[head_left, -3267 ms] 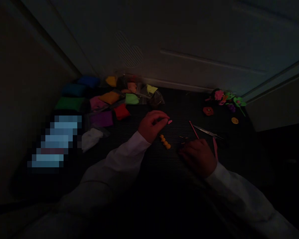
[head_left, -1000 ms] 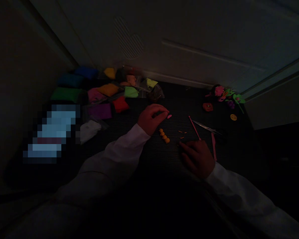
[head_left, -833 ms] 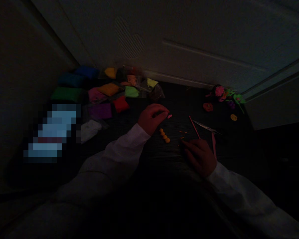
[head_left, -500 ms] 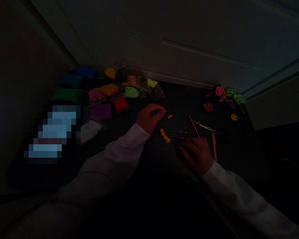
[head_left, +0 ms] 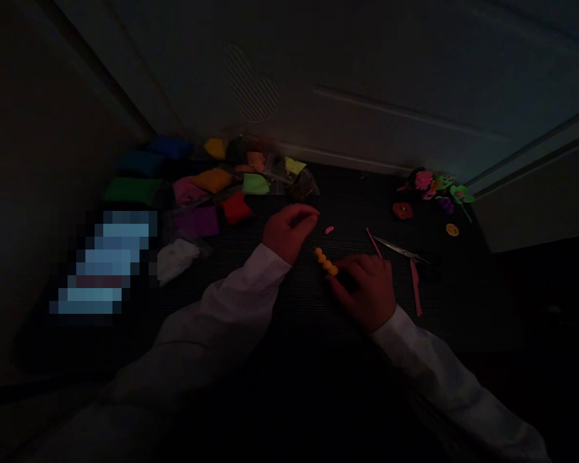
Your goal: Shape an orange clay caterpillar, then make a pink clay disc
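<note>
In the dim light, my right hand (head_left: pixel 367 286) pinches the lower end of a row of orange clay balls (head_left: pixel 326 262) joined in a line. My left hand (head_left: pixel 292 233) hovers to the upper left of it, thumb and fingertips pressed together. Whatever may be between those fingertips is too small and dark to make out. A small pink clay piece (head_left: pixel 329 229) lies on the dark table just right of my left hand. Beyond my right fingers a thin pink stick (head_left: pixel 373 243) is partly covered by the hand.
Scissors (head_left: pixel 398 249) and a pink clay knife (head_left: pixel 415 287) lie at the right. Behind them are a red clay flower (head_left: pixel 403 210), a yellow disc (head_left: pixel 452 229) and several colourful clay flowers (head_left: pixel 423 179). Bagged clay packs (head_left: pixel 212 181) and a lit, blurred screen (head_left: pixel 106 263) are at the left.
My right hand has moved left and taken hold of the orange clay row, which has shifted slightly right and tilted. My left hand stays pinched in nearly the same spot.
</note>
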A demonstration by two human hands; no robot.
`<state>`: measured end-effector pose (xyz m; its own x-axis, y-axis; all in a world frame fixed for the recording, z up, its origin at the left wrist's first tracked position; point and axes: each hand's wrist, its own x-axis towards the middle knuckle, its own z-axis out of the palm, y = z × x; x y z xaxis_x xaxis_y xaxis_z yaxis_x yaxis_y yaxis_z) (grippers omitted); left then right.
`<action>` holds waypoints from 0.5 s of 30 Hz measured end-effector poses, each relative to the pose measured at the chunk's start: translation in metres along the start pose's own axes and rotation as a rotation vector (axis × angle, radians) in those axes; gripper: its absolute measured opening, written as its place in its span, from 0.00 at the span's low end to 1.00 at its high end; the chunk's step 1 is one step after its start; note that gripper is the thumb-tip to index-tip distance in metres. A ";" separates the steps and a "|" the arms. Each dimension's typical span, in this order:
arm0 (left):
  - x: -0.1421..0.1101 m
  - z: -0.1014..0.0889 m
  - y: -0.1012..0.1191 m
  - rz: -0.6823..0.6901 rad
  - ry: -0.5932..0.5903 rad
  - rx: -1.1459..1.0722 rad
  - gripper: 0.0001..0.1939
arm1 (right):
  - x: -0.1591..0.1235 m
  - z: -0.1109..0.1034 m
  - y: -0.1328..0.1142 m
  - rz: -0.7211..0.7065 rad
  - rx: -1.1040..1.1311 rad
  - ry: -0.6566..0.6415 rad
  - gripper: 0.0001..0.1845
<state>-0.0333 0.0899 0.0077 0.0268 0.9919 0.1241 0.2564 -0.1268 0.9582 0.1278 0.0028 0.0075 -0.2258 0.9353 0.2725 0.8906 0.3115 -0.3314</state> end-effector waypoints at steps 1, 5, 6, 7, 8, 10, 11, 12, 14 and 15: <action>0.000 0.000 0.000 -0.032 -0.006 -0.068 0.08 | 0.000 -0.003 0.002 0.022 0.049 0.038 0.13; -0.010 0.007 0.006 -0.162 -0.174 -0.461 0.13 | -0.002 -0.014 0.005 0.136 0.283 0.189 0.12; -0.014 0.009 0.009 -0.173 -0.243 -0.541 0.15 | -0.003 -0.016 0.005 0.159 0.330 0.219 0.12; -0.018 0.011 0.012 -0.175 -0.304 -0.592 0.17 | -0.004 -0.017 0.004 0.175 0.365 0.241 0.12; -0.022 0.013 0.015 -0.180 -0.351 -0.625 0.17 | -0.005 -0.017 0.003 0.183 0.386 0.255 0.11; -0.028 0.016 0.018 -0.200 -0.405 -0.645 0.16 | -0.006 -0.016 0.000 0.181 0.396 0.252 0.12; -0.030 0.016 0.019 -0.211 -0.416 -0.639 0.15 | -0.006 -0.015 -0.002 0.179 0.392 0.243 0.12; -0.031 0.017 0.019 -0.218 -0.418 -0.625 0.13 | -0.006 -0.014 -0.004 0.179 0.385 0.233 0.12; -0.031 0.017 0.017 -0.218 -0.400 -0.612 0.12 | -0.006 -0.012 -0.006 0.180 0.375 0.220 0.12; -0.030 0.017 0.016 -0.215 -0.387 -0.615 0.11 | -0.006 -0.012 -0.006 0.172 0.374 0.212 0.13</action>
<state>-0.0135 0.0581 0.0153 0.4032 0.9122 -0.0725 -0.2878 0.2016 0.9362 0.1290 -0.0063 0.0190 0.0336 0.9358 0.3508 0.6959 0.2300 -0.6803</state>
